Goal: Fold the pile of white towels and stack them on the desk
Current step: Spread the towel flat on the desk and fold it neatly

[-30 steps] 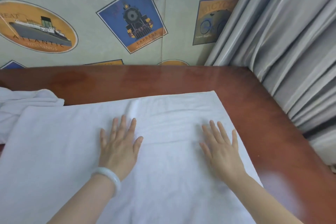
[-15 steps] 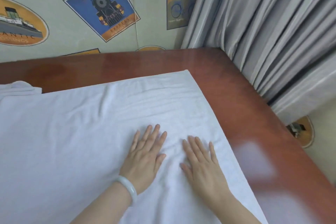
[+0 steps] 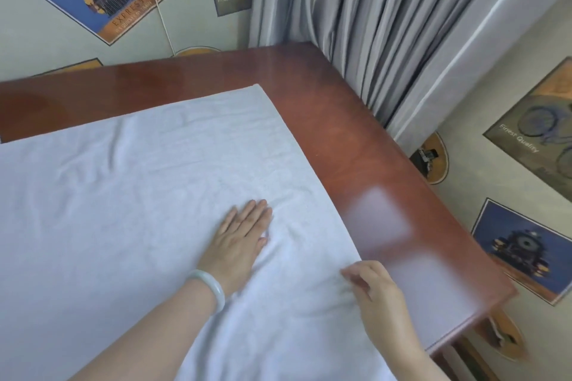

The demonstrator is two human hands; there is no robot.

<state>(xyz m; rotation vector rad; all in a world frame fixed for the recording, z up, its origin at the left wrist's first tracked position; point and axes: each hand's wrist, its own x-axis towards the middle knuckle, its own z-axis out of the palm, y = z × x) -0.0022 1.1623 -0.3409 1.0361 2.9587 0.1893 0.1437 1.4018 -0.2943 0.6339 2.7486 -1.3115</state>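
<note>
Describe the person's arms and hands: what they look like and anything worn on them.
Both forearms are bare, with no sleeves in view, and neither hand is gloved. The left hand has a smooth, pale milky bangle round its wrist. The right hand is slightly motion-blurred. It shows no ring, watch or bracelet, and its wrist is bare.

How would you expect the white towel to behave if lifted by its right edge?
Probably floppy: the white towel lies limp, and creases bunch where the right hand seems to pinch its edge. On the glossy desk it may slide, though the flat left hand pins it.
</note>
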